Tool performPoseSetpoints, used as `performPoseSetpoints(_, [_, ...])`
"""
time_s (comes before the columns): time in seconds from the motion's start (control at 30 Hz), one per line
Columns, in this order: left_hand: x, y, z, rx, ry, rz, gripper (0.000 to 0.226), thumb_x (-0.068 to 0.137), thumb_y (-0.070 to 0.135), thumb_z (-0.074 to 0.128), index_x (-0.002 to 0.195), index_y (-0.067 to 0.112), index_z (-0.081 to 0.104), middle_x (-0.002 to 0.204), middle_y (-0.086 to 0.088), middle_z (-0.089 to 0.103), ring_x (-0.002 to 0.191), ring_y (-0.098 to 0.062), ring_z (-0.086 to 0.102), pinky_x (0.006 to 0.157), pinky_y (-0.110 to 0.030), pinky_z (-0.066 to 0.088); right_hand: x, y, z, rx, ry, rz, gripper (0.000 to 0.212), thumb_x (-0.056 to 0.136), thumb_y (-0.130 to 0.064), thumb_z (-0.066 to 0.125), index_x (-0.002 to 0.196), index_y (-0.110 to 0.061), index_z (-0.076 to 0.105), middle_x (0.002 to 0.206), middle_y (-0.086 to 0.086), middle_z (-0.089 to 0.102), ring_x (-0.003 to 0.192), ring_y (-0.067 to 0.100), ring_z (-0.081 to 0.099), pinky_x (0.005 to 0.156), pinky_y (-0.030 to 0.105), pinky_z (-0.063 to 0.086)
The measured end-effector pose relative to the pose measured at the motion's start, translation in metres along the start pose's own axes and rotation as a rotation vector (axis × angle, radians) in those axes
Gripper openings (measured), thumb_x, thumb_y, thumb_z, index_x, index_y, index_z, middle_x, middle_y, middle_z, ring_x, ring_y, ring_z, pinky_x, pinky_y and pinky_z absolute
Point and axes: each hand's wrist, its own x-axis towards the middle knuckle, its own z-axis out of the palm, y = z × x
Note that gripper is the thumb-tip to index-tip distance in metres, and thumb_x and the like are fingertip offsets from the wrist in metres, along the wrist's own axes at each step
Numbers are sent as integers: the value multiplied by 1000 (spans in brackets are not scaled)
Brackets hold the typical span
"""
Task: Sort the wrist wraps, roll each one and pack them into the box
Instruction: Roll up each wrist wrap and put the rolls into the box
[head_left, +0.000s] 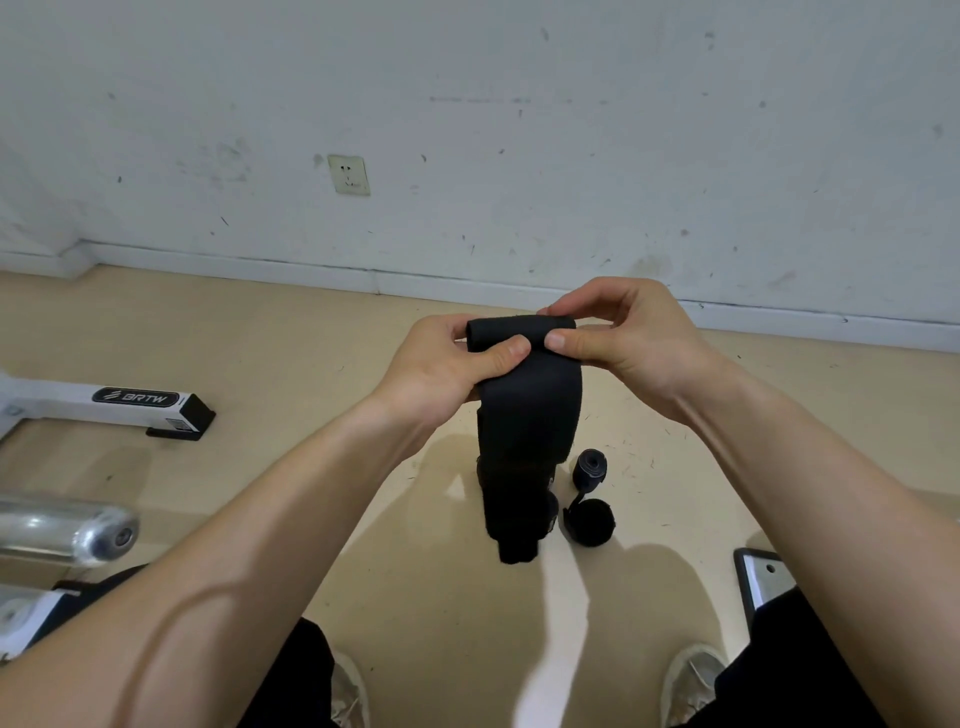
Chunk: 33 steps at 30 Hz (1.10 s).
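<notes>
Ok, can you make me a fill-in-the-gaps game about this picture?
The left hand and the right hand hold a wrist wrap whose colour is ____.
The rolled wraps lie on the ____.
The socket sits on the ____.
The white frame carries the letters ____.
Missing words: black; floor; wall; BRTW.

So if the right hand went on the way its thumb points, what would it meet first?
Probably the left hand: its thumb tip lies just ahead of the right hand on the black wrist wrap both pinch.
</notes>
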Motion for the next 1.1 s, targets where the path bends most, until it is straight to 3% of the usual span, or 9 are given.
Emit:
performPoseSetpoints(0.2, [1, -1, 2, -92, -18, -32, 39, 96, 36, 66, 116, 4, 75, 115, -15, 76, 105, -29, 73, 90, -35, 55, 0, 3, 5, -165, 34, -10, 25, 74, -5, 88, 84, -24, 76, 107, -4, 76, 100, 28, 72, 102, 44, 54])
performPoseSetpoints(0.27, [3, -1, 2, -86, -1, -24, 31, 99, 28, 65, 116, 5, 75, 116, -16, 76, 111, -32, 73, 95, -37, 56, 0, 5, 7, -169, 46, -15, 26, 74, -6, 88, 82, -27, 75, 105, -6, 74, 98, 24, 71, 99, 45, 55])
performPoseSetpoints(0.4, [5, 1, 1, -115, -5, -24, 29, 104, 19, 61, 125, 1, 70, 121, -18, 74, 116, -33, 71, 104, -41, 54, -3, 9, 17, 120, -26, 28, 25, 90, -3, 74, 108, -18, 67, 104, 6, 66, 94, 21, 68, 83, 36, 59])
performPoseSetpoints(0.53, [4, 0, 12, -156, 124, -16, 32, 99, 23, 68, 125, 5, 67, 122, -16, 73, 116, -31, 71, 107, -49, 53, -3, 16, 40, 188, -41, 146, 17, 100, -15, 58, 116, -15, 59, 108, 5, 70, 100, 19, 68, 87, 35, 53])
performPoseSetpoints(0.67, [1, 0, 21, -111, 234, 8, 16, 101, 22, 66, 116, 22, 64, 122, -6, 71, 115, -22, 69, 107, -44, 53, -3, 18, 48, 77, 17, 169, 27, 102, -39, 54, 120, -20, 55, 115, -1, 68, 107, 13, 66, 87, 29, 50])
performPoseSetpoints(0.8, [0, 4, 20, 49, 251, 123, 21, 100, 17, 67, 117, 25, 61, 111, 3, 68, 102, -11, 67, 92, -29, 55, -2, 16, 45, -56, -5, 138, 65, 94, -74, 37, 125, -22, 59, 120, -6, 69, 114, 10, 65, 100, 33, 49])
performPoseSetpoints(0.9, [-1, 2, 20, 76, 257, 150, 25, 98, 13, 69, 116, 28, 59, 104, 5, 67, 94, -11, 67, 86, -29, 57, -2, 14, 47, -63, 64, 91, 46, 107, -52, 35, 119, -15, 59, 116, 0, 69, 109, 13, 67, 98, 33, 52])
performPoseSetpoints(1.0, [-1, -2, 23, -25, 268, 53, 32, 97, 16, 71, 124, 22, 54, 114, -2, 68, 106, -19, 70, 97, -37, 58, 0, 16, 45, -26, 79, 104, 37, 109, -43, 38, 113, -13, 58, 106, -1, 68, 93, 9, 67, 83, 25, 53])
performPoseSetpoints(1.1, [1, -5, 20, -129, 195, -34, 32, 98, 23, 72, 125, 8, 65, 116, -10, 76, 107, -24, 74, 101, -44, 57, 1, 20, 45, 23, 112, 113, 33, 110, -36, 40, 113, -9, 58, 99, -3, 67, 81, 2, 65, 68, 15, 50])
